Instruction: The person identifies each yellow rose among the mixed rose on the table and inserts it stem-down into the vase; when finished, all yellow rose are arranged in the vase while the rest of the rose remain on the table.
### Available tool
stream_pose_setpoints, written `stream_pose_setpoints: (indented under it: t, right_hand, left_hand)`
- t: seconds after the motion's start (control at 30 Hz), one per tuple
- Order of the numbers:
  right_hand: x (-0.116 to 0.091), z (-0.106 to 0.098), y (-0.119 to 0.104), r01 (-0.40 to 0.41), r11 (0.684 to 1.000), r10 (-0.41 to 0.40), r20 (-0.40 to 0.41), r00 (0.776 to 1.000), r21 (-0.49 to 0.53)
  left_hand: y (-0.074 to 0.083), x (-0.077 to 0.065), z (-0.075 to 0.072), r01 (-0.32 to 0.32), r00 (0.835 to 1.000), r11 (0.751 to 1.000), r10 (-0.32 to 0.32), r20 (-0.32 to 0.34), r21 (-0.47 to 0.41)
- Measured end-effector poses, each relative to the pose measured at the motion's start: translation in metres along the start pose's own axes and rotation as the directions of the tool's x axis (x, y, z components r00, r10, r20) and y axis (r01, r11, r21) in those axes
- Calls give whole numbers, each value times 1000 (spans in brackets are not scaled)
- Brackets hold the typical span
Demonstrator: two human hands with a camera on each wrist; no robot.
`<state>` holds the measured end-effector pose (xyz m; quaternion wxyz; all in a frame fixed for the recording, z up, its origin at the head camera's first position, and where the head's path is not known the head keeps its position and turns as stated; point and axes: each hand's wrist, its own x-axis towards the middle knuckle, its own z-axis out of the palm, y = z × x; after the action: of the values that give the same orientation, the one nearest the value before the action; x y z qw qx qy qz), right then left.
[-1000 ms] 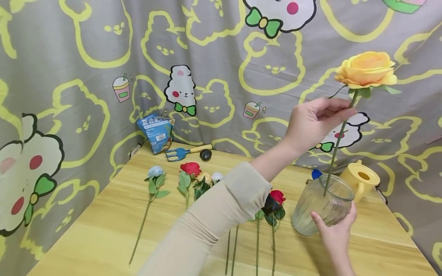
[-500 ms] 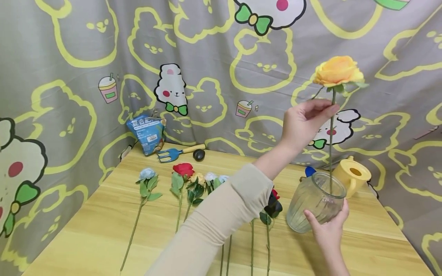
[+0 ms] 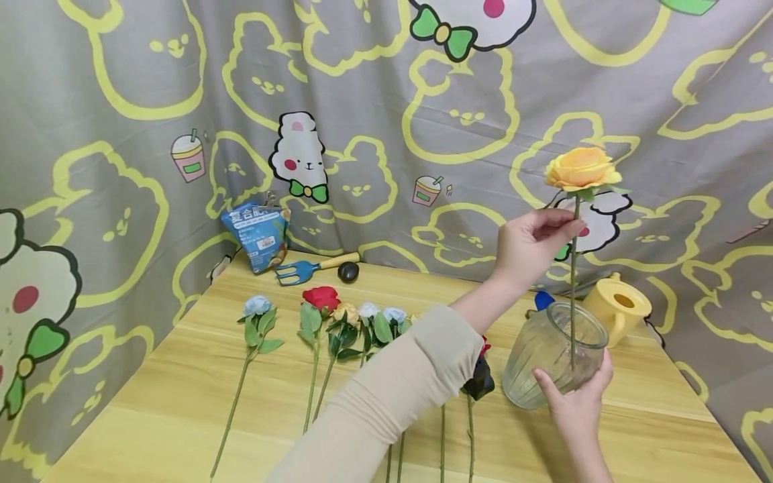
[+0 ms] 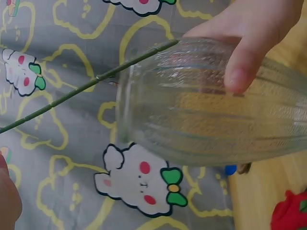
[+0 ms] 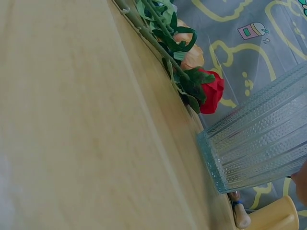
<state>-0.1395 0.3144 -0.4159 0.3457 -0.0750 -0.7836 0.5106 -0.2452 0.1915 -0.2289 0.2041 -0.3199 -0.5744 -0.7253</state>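
Note:
My left hand [image 3: 533, 243] pinches a yellow artificial rose [image 3: 582, 169] by its stem, just below the bloom. The rose is upright, and its lower stem passes into the mouth of a clear ribbed glass vase [image 3: 530, 365]. My right hand [image 3: 576, 410] grips that vase around its side, thumb on the near face. In the left wrist view the green stem [image 4: 98, 78] overlaps the vase's rim, with the right thumb [image 4: 238, 79] on the glass. The right wrist view has the vase's base [image 5: 211, 165] right at the tabletop.
Several artificial flowers lie in a row, including a blue rose [image 3: 258, 305], a red rose [image 3: 321, 298] and a black rose [image 3: 480, 380], partly behind my left sleeve. Behind stand a blue bag [image 3: 260, 238], a hand rake [image 3: 298, 271] and a yellow watering can [image 3: 625, 300].
The left hand has lowered the yellow rose, so its stem reaches deeper into the vase. The right hand keeps its grip on the glass. The head view has turned slightly right.

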Motion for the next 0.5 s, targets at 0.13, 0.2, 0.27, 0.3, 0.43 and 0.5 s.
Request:
stream_pose_setpoints:
  t: [0.13, 0.2, 0.27, 0.3, 0.43, 0.5]
  right_hand:
    - [-1, 1, 1, 13, 1000, -13, 11, 1000, -2]
    - [0, 1, 1, 27, 1000, -27, 9, 1000, 2]
    - [0, 1, 2, 39, 999, -39, 4, 999, 6]
    - [0, 0, 2, 39, 999, -39, 3, 999, 4]
    - [0, -1, 2, 40, 999, -40, 5, 999, 5]
    - [0, -2, 3, 32, 999, -32, 2, 999, 4]
  left_hand:
    - [11, -1, -1, 19, 1000, 997, -20, -15, -81]
    - [25, 3, -3, 17, 1000, 996, -17, -2, -86]
    - [39, 9, -5, -3, 1000, 995, 2, -12, -96]
    - [45, 12, -6, -17, 1000, 995, 15, -18, -98]
    - [58, 22, -10, -91, 995, 983, 83, -50, -162]
    - [57, 23, -11, -93, 995, 989, 89, -39, -112]
